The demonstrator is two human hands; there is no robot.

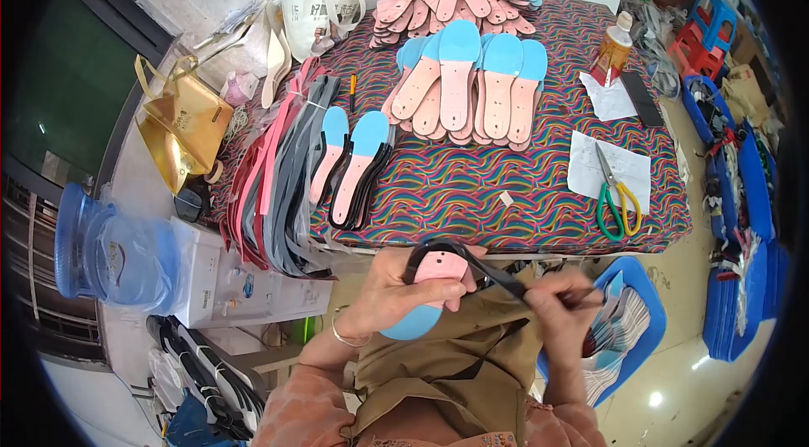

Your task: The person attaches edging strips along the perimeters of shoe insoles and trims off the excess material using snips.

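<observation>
Nearest our body, above the apron (472,337), the insole (440,268) lies in our left hand (396,287), its blue end pointing back toward us and leftward, its pink end away toward the table (472,211); its long axis runs slantwise between. Our left thumb presses across the upper face, fingers wrapped beneath. A black strip (501,276) loops around the pink end and runs to our right hand (566,304), whose thumb and fingers pinch it. So the insole sits left of those pinching fingers, apart from them, the left hand nearer. Farther off lie black-edged insoles (350,186), then stacked insoles (455,89).
</observation>
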